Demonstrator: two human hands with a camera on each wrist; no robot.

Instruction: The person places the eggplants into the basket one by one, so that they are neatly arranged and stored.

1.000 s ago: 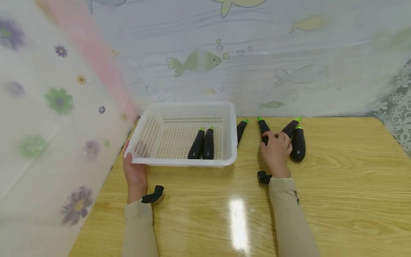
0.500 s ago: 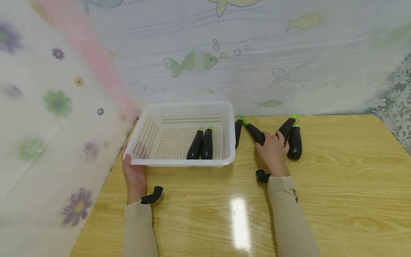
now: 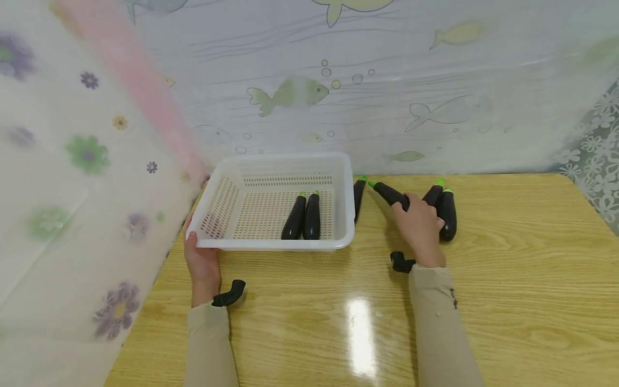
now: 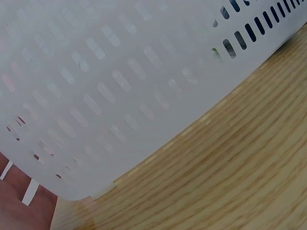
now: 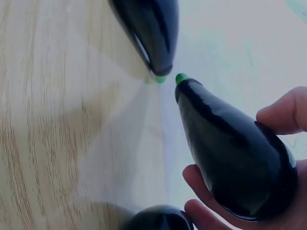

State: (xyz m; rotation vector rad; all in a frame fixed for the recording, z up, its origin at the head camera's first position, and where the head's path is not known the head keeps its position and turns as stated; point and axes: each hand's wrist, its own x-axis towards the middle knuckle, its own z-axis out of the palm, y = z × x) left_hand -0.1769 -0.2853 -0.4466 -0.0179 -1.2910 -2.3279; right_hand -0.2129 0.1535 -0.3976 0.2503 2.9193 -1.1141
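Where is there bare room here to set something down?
Free: the wood-grain table between the beige sleeves, this side of the white plastic basket; table right of the rightmost glossy dark eggplant; basket floor left of its two eggplants. Crowded: around the right hand, holding one eggplant, with others on both sides.

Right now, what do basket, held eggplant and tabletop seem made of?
The basket looks like satin white plastic, with rows of slots. The held eggplant is glossy with bright highlights; real or plastic, unclear. The tabletop seems glossy wood or laminate: grain, reflection.
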